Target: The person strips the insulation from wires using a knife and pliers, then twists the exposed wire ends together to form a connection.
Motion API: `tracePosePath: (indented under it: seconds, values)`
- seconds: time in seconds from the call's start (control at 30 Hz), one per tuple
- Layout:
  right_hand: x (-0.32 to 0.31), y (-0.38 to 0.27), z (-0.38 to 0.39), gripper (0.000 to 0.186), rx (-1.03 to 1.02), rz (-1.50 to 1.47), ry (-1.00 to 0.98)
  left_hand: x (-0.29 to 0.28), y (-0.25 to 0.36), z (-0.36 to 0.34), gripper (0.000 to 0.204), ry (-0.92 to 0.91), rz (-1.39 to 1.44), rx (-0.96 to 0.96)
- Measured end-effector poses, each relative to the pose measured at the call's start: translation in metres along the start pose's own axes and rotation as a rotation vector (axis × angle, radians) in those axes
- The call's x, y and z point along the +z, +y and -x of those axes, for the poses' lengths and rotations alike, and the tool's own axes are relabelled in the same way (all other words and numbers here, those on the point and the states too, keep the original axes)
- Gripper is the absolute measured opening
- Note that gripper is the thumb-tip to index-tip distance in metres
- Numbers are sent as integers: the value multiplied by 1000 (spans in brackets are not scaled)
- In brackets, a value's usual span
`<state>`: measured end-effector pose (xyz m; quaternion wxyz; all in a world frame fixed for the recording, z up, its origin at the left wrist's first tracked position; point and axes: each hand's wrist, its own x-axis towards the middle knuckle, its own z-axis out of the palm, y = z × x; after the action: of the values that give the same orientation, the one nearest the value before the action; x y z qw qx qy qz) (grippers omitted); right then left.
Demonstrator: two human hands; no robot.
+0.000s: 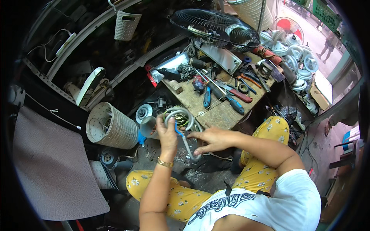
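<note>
A coil of grey cable (190, 122) is gripped in my left hand (166, 133), whose fingers close around one side of its loops. A thin blue strand (177, 130) shows beside the left thumb, and yellow-green wires are partly visible within the coil. My right hand (215, 138) reaches in from the right with thumb and index finger spread apart. Its fingertips are close to a hanging loop of the cable; whether they touch it I cannot tell. Just behind my left hand is a translucent cup-shaped container (148, 127).
Beyond my hands, a wooden workbench (221, 117) carries screwdrivers (234, 104), pliers, a red-handled knife (241, 95) and loose screws. A black fan grille (216, 27) overhangs its back. To the left stand a white perforated basket (119, 129) and a grey panel (58, 161). White fan parts (302, 61) are piled at right.
</note>
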<state>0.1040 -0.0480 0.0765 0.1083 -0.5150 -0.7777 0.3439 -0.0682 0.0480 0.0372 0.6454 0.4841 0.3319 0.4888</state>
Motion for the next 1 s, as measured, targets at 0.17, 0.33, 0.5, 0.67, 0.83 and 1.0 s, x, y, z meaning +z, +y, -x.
tracePosePath:
  seconds: [0.17,0.33,0.5,0.67,0.83,1.0]
  values:
    - [37,6,-9,44,-168,-759,45,14,9,0,20,-71,158,-43]
    - [8,26,-13,38,155,-727,613,-4,13,-5,22,-164,305,-107]
    - [17,29,-21,58,208,-923,529,15,13,7,22,-223,419,-82]
    - [17,30,-21,62,158,-982,538,4,15,8,21,-254,493,-141]
    - [25,49,-21,38,-29,-1483,218,3,15,12,23,-182,529,-168]
    - [-16,44,-7,26,22,-1187,-83,-37,46,-8,29,-385,526,-118]
